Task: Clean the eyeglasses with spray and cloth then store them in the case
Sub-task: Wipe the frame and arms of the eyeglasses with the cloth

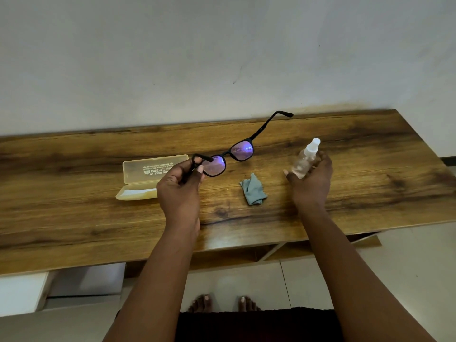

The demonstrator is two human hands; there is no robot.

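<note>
Glasses up over the desk, spray bottle ready beside them.

The left hand [179, 186] pinches the light, fragile black eyeglasses [228, 159] at one folded temple (wisely off the droplet-speckled lenses); right hand [312, 178] curls round the slick clear spray bottle [306, 157]; soft crumpled cloth [253, 190] and open stiff plastic case [148, 176] lie on the wood-grain desk [74, 206].

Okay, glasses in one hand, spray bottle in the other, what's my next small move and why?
Probably set the spray bottle down and pick up the blue cloth. Droplets already seem to speckle one lens of the eyeglasses held in your left hand, while your right hand is occupied.
</note>
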